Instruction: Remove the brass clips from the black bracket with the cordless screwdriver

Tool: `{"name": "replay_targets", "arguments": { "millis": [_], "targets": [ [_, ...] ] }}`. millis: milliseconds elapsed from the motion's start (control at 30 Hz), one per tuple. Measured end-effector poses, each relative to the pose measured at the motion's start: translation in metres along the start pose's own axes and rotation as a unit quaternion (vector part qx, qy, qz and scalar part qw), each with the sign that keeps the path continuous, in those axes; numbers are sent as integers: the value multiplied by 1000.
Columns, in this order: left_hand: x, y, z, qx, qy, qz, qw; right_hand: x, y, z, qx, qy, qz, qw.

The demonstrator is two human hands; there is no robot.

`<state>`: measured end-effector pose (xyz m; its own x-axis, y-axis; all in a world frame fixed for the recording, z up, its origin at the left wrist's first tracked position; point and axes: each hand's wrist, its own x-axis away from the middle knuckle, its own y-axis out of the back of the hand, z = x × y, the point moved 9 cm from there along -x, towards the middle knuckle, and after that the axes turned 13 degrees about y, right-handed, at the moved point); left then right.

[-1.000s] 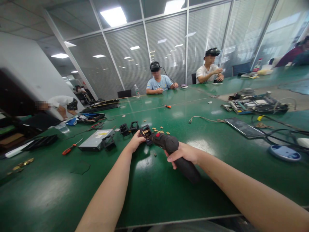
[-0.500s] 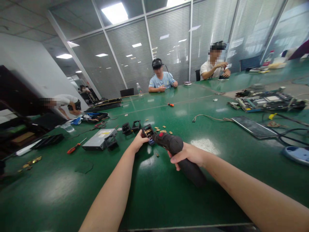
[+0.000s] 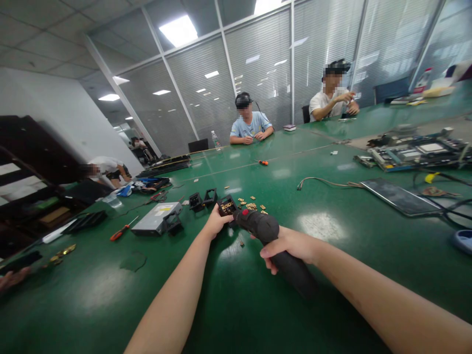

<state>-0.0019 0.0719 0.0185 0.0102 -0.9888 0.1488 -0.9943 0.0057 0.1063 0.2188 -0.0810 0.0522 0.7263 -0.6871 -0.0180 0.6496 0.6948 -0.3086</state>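
Note:
My right hand [image 3: 291, 247] is wrapped round a black electric screwdriver [image 3: 275, 247] with a red switch, its tip pointing at a small black plastic part [image 3: 226, 206] with brass contacts inside. My left hand [image 3: 217, 222] grips that black part from the left and holds it on the green table [image 3: 228, 295]. Several small brass pieces [image 3: 252, 205] lie scattered just beyond the part. Two more black plastic parts [image 3: 202, 199] stand to its left.
A grey drive unit [image 3: 157, 218] and an orange-handled screwdriver [image 3: 122, 230] lie at left. A tablet [image 3: 400, 196], cables and circuit boards [image 3: 416, 153] sit at right. Two people sit at the far side; another person bends at far left. A stranger's fingers [image 3: 13, 278] show at the left edge.
The view has tilted and shifted slightly; my hands, the screwdriver and the black part stay together in the same grip.

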Motion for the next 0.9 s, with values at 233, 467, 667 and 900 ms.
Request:
{"name": "replay_targets", "arguments": {
  "millis": [233, 467, 667, 900],
  "targets": [
    [2, -4, -5, -14, -8, 19, 1000, -7, 7, 0, 1, 31, 1, 1000],
    [6, -1, -10, -42, -26, 6, 999, -11, 11, 2, -5, 58, 5, 998],
    [5, -2, -8, -44, -20, 10, 999, -11, 11, 2, -6, 62, 14, 998],
    [0, -3, -4, -40, -26, 24, 999, -10, 10, -1, 4, 64, 21, 998]
  ]
}}
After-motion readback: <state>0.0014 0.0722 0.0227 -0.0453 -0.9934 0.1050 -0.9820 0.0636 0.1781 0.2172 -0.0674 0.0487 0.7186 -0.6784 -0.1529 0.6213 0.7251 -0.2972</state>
